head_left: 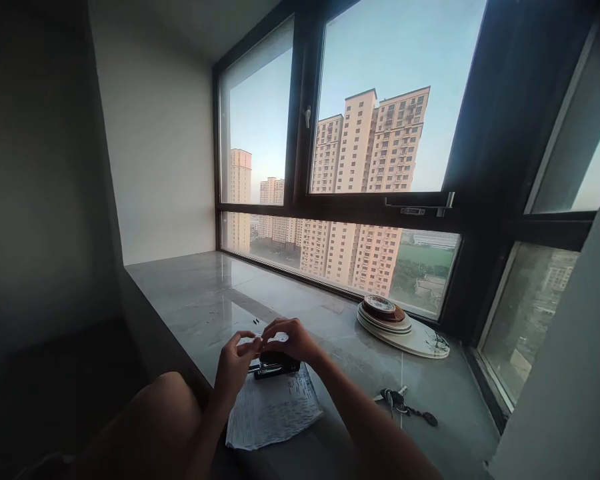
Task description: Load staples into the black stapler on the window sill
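My left hand (235,360) and my right hand (291,339) meet fingertip to fingertip over the sill, both closed in a pinch. Whatever sits between their fingers is too small and dark to make out. Just below them lies a black stapler (275,369), partly covered by my right hand. It rests on the upper part of a handwritten, crumpled sheet of paper (275,417), whose far edge is hidden behind the hands. Two tiny dark pieces (256,321) lie on the sill a little beyond my fingers.
A stack of plates (385,320) stands at the right by the window, with a large oval plate (430,343) under it. Nearer to me lies a bunch of keys (397,400). The grey stone sill (180,287) drops off at its left edge, beside my bent knee (165,400).
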A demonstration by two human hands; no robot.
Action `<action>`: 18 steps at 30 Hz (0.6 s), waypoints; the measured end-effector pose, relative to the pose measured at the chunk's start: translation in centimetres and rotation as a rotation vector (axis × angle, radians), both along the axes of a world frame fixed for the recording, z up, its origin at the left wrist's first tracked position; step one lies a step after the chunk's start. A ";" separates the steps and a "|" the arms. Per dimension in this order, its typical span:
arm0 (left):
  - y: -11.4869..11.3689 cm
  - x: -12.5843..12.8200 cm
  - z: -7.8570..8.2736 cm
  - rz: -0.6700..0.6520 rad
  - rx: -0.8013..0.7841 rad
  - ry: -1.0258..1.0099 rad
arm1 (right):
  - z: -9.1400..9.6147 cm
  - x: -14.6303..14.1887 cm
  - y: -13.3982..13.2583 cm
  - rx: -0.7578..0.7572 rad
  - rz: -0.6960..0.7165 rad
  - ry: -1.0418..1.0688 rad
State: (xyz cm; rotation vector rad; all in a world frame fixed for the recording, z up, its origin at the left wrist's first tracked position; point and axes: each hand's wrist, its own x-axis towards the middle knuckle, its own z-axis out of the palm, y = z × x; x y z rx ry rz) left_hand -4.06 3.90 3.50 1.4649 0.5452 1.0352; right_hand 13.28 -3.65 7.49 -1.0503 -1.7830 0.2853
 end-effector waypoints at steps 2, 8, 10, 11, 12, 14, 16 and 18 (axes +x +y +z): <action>2.0 -0.2 0.3 0.068 0.059 -0.002 | -0.6 1.9 0.4 0.020 -0.127 0.039; 10.3 1.1 0.8 0.222 0.323 0.333 | -5.1 8.9 0.0 -0.217 -0.870 -0.110; 12.0 2.1 0.4 0.170 0.336 0.349 | -6.6 10.2 -0.1 -0.319 -0.933 -0.178; 12.5 2.6 0.0 0.143 0.338 0.356 | -7.2 10.6 -0.1 -0.345 -0.931 -0.200; 12.7 3.1 -0.4 0.115 0.337 0.365 | -7.7 10.7 0.1 -0.356 -0.915 -0.216; 12.9 3.6 -1.2 0.067 0.325 0.389 | -8.2 10.7 0.5 -0.363 -0.882 -0.239; 12.8 3.6 -1.9 0.031 0.310 0.413 | -8.4 10.5 1.1 -0.387 -0.862 -0.297; 12.8 3.3 -2.2 0.008 0.305 0.432 | -8.3 10.2 1.4 -0.419 -0.846 -0.380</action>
